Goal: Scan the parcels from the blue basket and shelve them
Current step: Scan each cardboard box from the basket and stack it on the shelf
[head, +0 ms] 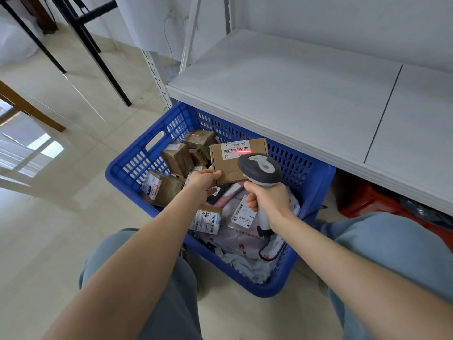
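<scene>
Head view: left hand (pixel 204 179) pinched the box (pixel 239 163) at its lower-left corner, holding it above the basket (pixel 316 173). Right hand (pixel 268 201) was wrapped around the scanner (pixel 259 170) handle; red line lay across the label (pixel 236 148). Box looked stiff, flat and probably light, so an edge grip should suffice. Shelf (pixel 294 94) was bare; wrapped parcels (pixel 177 159) and soft bags (pixel 241 238) remained in the basket.

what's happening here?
A person is scanning parcels. The left hand holds a cardboard box over the blue basket, label up. The right hand aims a scanner at it, and the red line falls on the barcode. More parcels lie in the basket. The white shelf beside it holds nothing yet.
</scene>
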